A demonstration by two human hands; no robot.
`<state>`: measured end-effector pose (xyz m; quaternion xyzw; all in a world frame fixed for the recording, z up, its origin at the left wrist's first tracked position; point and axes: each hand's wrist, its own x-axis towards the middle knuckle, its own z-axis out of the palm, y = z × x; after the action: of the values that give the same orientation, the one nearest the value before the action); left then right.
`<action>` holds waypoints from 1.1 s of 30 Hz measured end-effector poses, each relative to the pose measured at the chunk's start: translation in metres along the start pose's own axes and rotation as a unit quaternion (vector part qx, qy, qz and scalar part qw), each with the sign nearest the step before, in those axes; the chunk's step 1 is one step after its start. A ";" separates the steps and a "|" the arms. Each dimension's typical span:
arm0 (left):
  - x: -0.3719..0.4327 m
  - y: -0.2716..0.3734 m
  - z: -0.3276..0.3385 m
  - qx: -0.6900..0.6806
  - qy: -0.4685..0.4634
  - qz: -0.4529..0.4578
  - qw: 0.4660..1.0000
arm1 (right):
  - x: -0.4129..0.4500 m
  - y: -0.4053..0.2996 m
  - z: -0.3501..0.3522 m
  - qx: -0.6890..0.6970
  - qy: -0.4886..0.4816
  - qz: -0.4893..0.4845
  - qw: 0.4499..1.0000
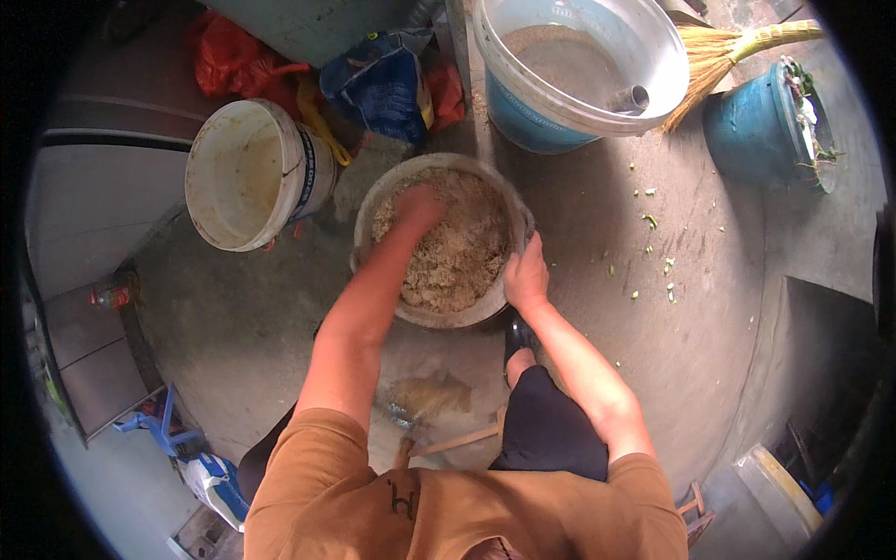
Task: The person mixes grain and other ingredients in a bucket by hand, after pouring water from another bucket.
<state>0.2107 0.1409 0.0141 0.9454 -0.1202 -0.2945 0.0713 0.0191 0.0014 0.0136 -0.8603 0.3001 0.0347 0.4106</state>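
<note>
A round metal pot [467, 323] stands on the floor in front of me, filled with a crumbly, damp-looking tan-brown mash [458, 259]. My left hand [420, 208] is pressed into the mash on its far left side. Its fingers are sunk in and hidden, so their grip cannot be made out. On the right, my right hand [528, 276] grips the pot at its rim, by a side handle [526, 218].
A white bucket [241, 175] leans at left. Behind right stands a large tub [532, 115] with grainy meal and a scoop-like cylinder [630, 100]. A straw broom [707, 59] and blue bucket of plant scraps [749, 129] lie beyond. Green scraps [651, 221] dot the concrete floor.
</note>
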 end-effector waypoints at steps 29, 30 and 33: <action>0.000 0.027 -0.012 0.074 0.028 0.283 0.956 | 0.000 0.003 -0.004 0.005 0.014 0.002 1.000; 0.013 0.028 0.002 0.047 -0.013 0.249 0.967 | -0.001 -0.001 0.001 0.008 0.006 -0.006 1.000; 0.004 0.074 0.026 -0.017 -0.143 0.138 0.980 | 0.001 0.013 0.003 0.017 0.024 -0.013 0.999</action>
<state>0.1852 0.0669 0.0058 0.8665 -0.2534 -0.4160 0.1094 0.0136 -0.0036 0.0028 -0.8577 0.2990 0.0030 0.4183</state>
